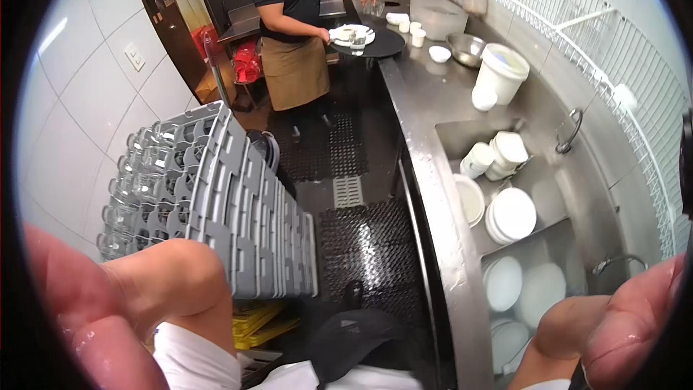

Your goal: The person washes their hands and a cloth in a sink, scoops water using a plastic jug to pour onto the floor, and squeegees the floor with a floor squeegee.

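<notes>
Both my hands are raised close to the camera. At the lower left, my left hand (94, 310) shows a wet palm; its fingers run past the edge of the view. The nearest thing to it is a tall stack of grey dish racks (231, 209), with clear glass mugs (148, 162) in the top one. My right hand (635, 321) is at the lower right, its fingers also cut off. Near it lies a steel sink (530, 242) with white plates (541, 292) in one basin and white bowls (512, 214) in the other. Whether either hand touches anything cannot be seen.
A person (296, 36) in a brown apron stands at the far end by a black round tray (382, 45) with plates and a glass. A white bucket (504, 72) and a metal bowl (467, 49) stand on the counter. Above runs a wire shelf (577, 36). Black mats (372, 245) cover the floor.
</notes>
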